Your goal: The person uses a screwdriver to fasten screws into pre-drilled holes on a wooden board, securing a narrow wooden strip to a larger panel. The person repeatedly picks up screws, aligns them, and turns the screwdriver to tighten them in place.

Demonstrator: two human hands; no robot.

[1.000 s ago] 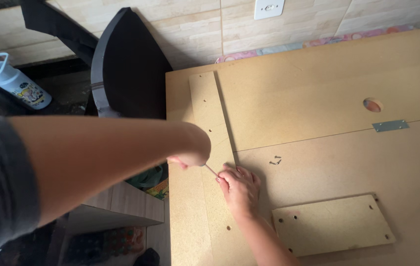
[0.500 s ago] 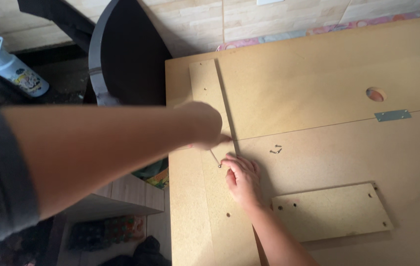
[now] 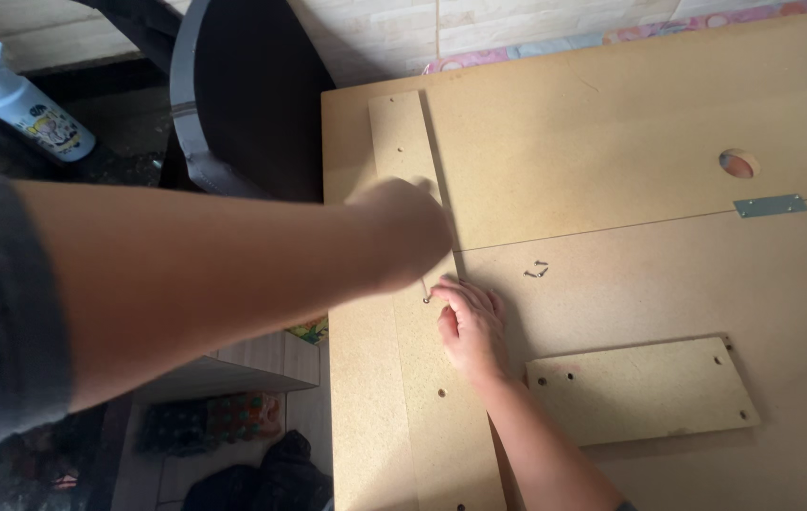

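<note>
My left hand [image 3: 405, 230], blurred, reaches in from the left over a narrow fibreboard strip [image 3: 402, 142] that lies along the left edge of a large brown board [image 3: 612, 114]. It is closed around a thin tool shaft, seemingly a screwdriver [image 3: 425, 288], whose tip meets a screw [image 3: 427, 299] in the strip. My right hand [image 3: 470, 324] lies palm down on the strip just right of that screw, fingertips beside it.
Two or three loose screws [image 3: 536, 271] lie on the board. A small rectangular panel [image 3: 645, 388] with corner holes rests at lower right. A metal plate [image 3: 770, 204] and a round hole [image 3: 736, 163] sit far right. A black chair [image 3: 243, 95] and a blue bottle [image 3: 20, 99] stand to the left.
My left hand has shifted slightly to the right and farther along the strip with the tool. The right hand has stayed pressed on the strip near the screw.
</note>
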